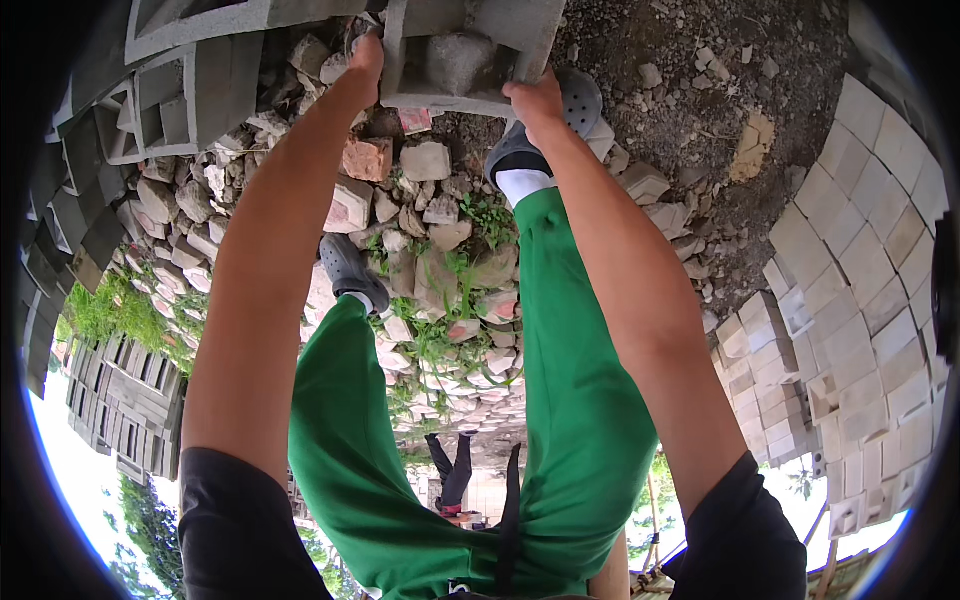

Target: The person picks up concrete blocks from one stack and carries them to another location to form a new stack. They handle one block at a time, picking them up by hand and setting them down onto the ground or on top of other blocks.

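A grey hollow concrete block [455,62] is between my two hands at the top of the view, its upper part cut off by the picture's edge. My right hand [537,103] is closed round its near right corner. On the other side, my left hand [367,58] is closed at the block's left edge, its fingertips partly hidden. Both arms are stretched out. Just beyond my right wrist is one of my grey clogs [510,155], planted by the rubble; the other clog [347,265] rests on broken stones further left.
Stacked grey hollow blocks [165,100] rise at the left. Broken bricks and stones [425,160] cover the uneven ground, with weeds between them. Dark soil [690,130] lies at the upper right. A tall stack of pale blocks [850,240] lines the right. Another person [455,470] is in the distance.
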{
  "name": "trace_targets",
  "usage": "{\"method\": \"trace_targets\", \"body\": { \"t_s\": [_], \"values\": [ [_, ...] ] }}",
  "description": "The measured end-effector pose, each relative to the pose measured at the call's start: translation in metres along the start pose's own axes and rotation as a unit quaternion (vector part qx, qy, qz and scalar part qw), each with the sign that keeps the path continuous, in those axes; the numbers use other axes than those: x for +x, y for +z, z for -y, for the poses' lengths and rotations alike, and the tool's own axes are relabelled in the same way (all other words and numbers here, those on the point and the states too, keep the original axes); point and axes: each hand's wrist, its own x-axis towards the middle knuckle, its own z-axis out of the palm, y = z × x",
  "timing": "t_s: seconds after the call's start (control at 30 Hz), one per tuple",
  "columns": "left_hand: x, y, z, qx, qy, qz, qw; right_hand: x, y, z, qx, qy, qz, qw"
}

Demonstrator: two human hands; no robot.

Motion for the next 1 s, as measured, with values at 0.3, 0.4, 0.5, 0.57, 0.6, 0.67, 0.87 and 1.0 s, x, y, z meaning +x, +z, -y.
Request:
{"method": "trace_targets", "body": {
  "t_s": [0.3,0.4,0.5,0.57,0.6,0.67,0.87,1.0],
  "values": [
    [0.001,0.005,0.033,-0.021,0.023,0.145,0.989,-0.002,-0.026,0.013,-0.037,0.01,0.042,0.998],
    [-0.02,0.022,0.043,-0.056,0.014,0.152,0.987,-0.005,-0.05,0.015,-0.027,0.038,0.075,0.996],
    [-0.041,0.013,0.048,-0.146,-0.003,0.202,0.968,-0.023,-0.045,0.023,-0.035,0.022,0.072,0.997],
    [-0.045,-0.01,0.06,-0.172,-0.006,0.201,0.964,-0.036,-0.033,0.029,-0.037,0.005,0.082,0.996],
    [-0.053,-0.009,0.06,-0.192,-0.019,0.218,0.957,-0.041,-0.037,0.019,-0.043,0.013,0.08,0.996],
    [-0.077,-0.019,0.073,-0.19,-0.042,0.21,0.958,-0.056,-0.038,0.013,-0.052,0.017,0.084,0.995],
    [-0.106,-0.101,0.166,-0.224,-0.054,0.186,0.955,-0.152,-0.015,0.016,-0.136,0.108,0.168,0.97],
    [-0.162,-0.125,0.208,-0.245,-0.057,0.165,0.954,-0.207,-0.022,-0.008,-0.198,0.102,0.163,0.961]
  ]
}}
